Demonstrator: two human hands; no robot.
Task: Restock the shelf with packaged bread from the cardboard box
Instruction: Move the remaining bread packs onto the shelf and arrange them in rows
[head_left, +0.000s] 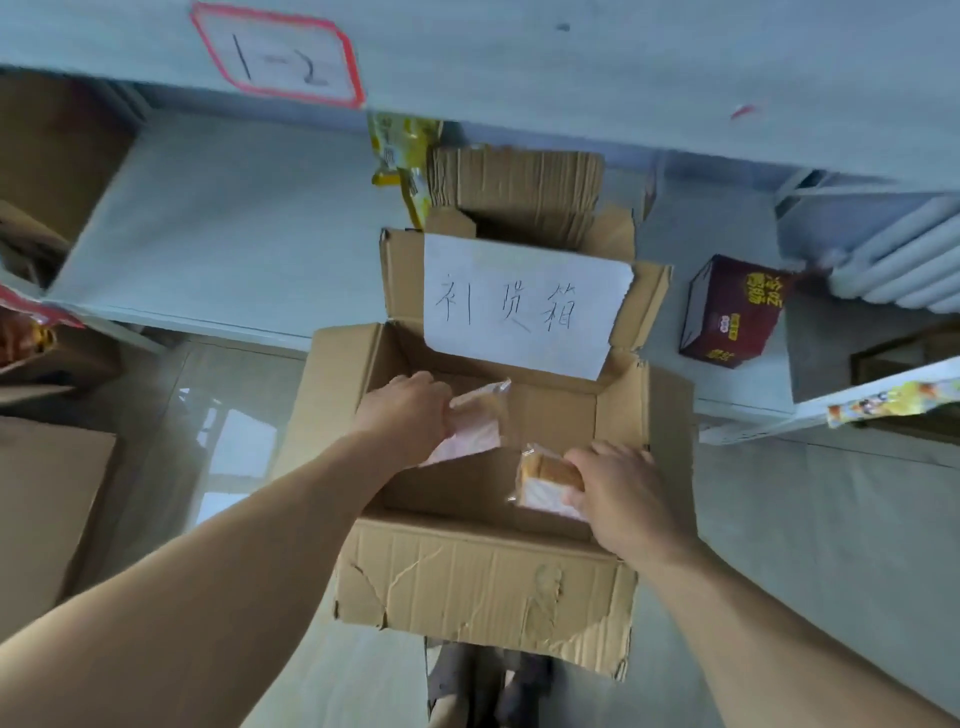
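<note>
Pale grey shelving (218, 218) is running across in front of me above a shiny tiled floor, and I am reaching down between them. Fingers of my left hand (410, 415) are closing around a clear-wrapped packet of sliced bread with pinkish print (478, 421), pinching its near edge. Fingers of my right hand (618, 493) are curling over a second clear-wrapped packet of golden bread (545, 480), gripping its right side. Both packets are sitting low inside the open brown cardboard box (483, 582) with the white handwritten paper label (524, 306) on its back flap. To do this well, I reckon I should be lifting by the wrapper ends, not squeezing the soft slices, and clearing the torn front wall before turning to the empty shelf board beyond.
</note>
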